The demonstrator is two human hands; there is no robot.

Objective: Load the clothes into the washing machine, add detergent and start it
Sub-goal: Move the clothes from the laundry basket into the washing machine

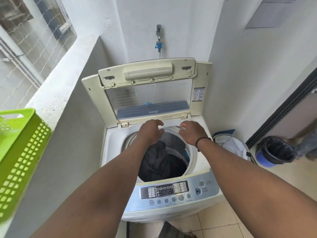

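Washing machine [159, 169] stands against the rear wall, lid [147, 93] folded upright. Dark clothes [159, 162] lie inside the drum. My left hand [151, 131] hovers at the drum's far rim, fingers curled, holding nothing I can make out. My right hand [192, 133] pinches a small white part there. Green basket [18, 152] sits on the ledge, left.

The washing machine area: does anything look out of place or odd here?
Little stands out. The green basket sits tilted on the ledge left of the washing machine, partly overhanging it. The lid is folded up, dark clothes lie in the drum, and nothing looks spilled.
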